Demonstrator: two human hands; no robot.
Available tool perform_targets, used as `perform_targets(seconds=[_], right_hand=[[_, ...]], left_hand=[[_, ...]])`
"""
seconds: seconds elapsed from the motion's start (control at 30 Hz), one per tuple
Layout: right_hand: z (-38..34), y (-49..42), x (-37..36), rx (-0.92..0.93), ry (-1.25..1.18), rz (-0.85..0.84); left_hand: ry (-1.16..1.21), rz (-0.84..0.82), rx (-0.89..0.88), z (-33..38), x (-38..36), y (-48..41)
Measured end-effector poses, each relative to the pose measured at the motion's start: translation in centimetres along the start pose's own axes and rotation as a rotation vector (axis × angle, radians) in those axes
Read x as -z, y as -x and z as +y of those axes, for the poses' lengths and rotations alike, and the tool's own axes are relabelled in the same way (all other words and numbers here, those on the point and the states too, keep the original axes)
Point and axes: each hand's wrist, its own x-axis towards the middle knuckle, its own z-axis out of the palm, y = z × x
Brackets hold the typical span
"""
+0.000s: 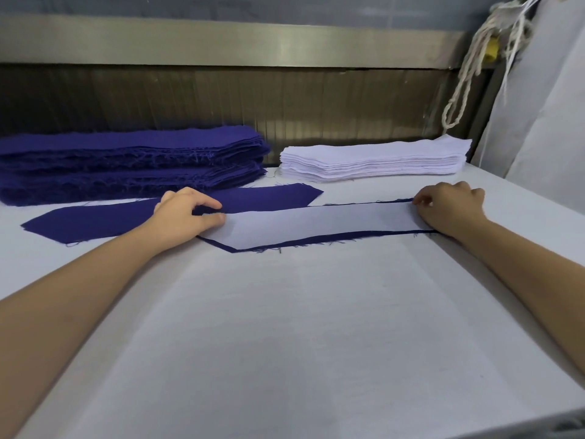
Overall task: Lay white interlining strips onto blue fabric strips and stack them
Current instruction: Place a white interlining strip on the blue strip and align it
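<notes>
A white interlining strip [319, 224] lies on a blue fabric strip [316, 240] in the middle of the table, with only the blue edges showing around it. My left hand [186, 215] pinches the left end of the white strip between thumb and fingers. My right hand [449, 204] pinches its right end at the far edge. A second blue strip [95, 221] lies flat to the left, partly under my left hand. At the back stand a tall pile of blue strips [126, 163] on the left and a pile of white interlining strips [373, 161] on the right.
The white padded table [285, 327] stretches toward me. A metal rail and a dark ribbed panel [253, 99] run behind the piles. Knotted white cords [474, 68] hang at the back right beside a pale cloth-covered side wall [544, 122].
</notes>
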Motion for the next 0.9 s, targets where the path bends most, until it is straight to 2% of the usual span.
perform_targets(seconds=[0.1,0.37,0.53,0.7,0.9], right_hand=[[-2.1,-0.4,0.0,0.105,0.0,0.046],[-10.1,-4.8,0.2,0.337,-0.064,0.09],[-13.0,-7.9,-0.3,0.375,-0.018,0.105],[-12.9,-9.0,-1.5,0.507,0.198,0.167],[-12.7,-9.8,-2.2,0.465,0.051,0.247]], left_hand=[[0.106,0.034,0.037,0.6,-0.2,-1.1],[0.183,0.087,-0.001,2.9,-1.3,-4.8],[0.23,0.141,-0.058,5.1,-2.4,-6.5],[0.318,0.111,-0.062,5.8,-3.4,-7.5],[0.358,0.122,-0.046,5.6,-4.4,-7.9]])
